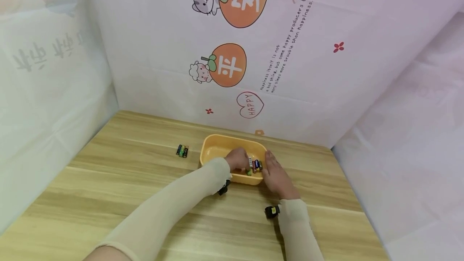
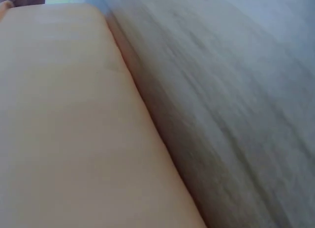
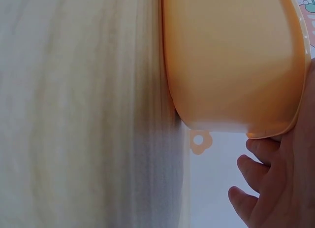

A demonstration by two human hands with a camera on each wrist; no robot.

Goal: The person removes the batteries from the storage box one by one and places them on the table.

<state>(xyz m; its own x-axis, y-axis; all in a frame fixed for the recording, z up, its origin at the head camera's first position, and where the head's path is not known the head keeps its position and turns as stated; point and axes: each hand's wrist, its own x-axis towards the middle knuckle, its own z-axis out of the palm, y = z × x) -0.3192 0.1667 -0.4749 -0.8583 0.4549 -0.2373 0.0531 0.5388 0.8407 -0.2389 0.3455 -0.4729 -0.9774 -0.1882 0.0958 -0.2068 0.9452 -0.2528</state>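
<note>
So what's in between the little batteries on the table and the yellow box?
Just bare wooden tabletop. The head view shows nothing lying between those batteries and the yellow box.

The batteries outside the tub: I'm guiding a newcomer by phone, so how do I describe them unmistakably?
On the wooden table stands a yellow tub, near the printed backdrop. Left of it in the head view lies a small row of batteries. Unlike the tub's batteries, beside the left hand, these lie directly on the table.
</note>
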